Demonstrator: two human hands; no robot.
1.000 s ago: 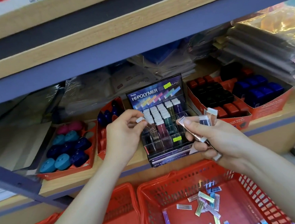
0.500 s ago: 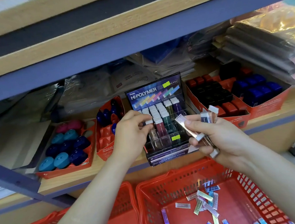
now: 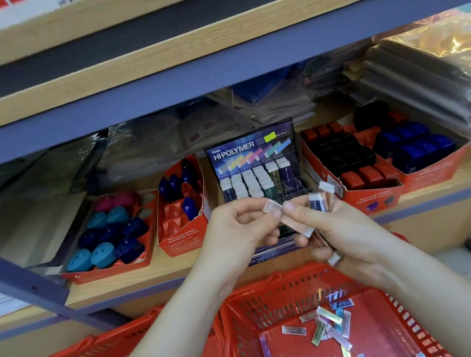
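Left grip [image 3: 241, 229] pinches a slim eraser [image 3: 272, 206] beside the right grip [image 3: 344, 231], itself clutching several more erasers [image 3: 314, 201].

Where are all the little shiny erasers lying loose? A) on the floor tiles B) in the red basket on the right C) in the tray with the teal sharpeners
B: the loose slim erasers lie scattered on the bottom of the right red basket, below the left hand pinching a slim eraser and the right hand gripping a bunch of erasers.
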